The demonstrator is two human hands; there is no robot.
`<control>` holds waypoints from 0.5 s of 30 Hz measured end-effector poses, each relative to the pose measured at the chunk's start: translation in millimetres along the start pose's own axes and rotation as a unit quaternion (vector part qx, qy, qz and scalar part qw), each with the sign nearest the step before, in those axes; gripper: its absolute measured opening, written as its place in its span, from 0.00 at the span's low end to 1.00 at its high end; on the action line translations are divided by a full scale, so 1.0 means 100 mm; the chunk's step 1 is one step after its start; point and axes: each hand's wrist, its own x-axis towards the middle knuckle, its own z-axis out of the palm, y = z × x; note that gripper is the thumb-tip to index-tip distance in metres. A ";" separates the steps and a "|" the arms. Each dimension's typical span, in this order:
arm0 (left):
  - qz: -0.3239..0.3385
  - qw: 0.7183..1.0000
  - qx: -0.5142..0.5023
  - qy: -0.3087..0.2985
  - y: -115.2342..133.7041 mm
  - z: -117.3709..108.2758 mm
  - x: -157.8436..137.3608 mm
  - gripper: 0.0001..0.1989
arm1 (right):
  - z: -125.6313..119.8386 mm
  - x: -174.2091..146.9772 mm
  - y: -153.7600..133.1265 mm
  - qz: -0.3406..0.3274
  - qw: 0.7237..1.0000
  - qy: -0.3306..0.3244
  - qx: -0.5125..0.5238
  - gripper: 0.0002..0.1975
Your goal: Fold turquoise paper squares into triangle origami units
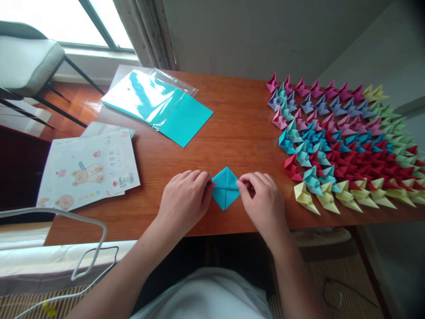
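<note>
A folded blue square of origami paper (226,190) is held corner-up like a diamond above the front part of the wooden table, with crease lines crossing on its face. My left hand (187,195) pinches its left corner between thumb and fingers. At the opposite corner, the thumb and forefinger of my right hand (262,199) are closed on the paper. The fingertips cover both side corners. To the right stand rows of folded paper pieces (352,161) in red, pink, purple, blue, green and yellow, the closest yellow one (304,198) just beyond my right hand.
A clear plastic sleeve (139,95) with blue sheets (187,119) partly out of it lies at the back left. Bear-printed packs (89,170) lie at the left edge. A white cable (99,239) hangs at the front left, and a chair (29,62) stands behind.
</note>
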 end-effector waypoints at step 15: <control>-0.048 0.998 0.042 0.016 0.09 0.05 0.08 0.13 | 0.02 0.02 -0.06 0.024 1.000 0.001 -0.020 0.07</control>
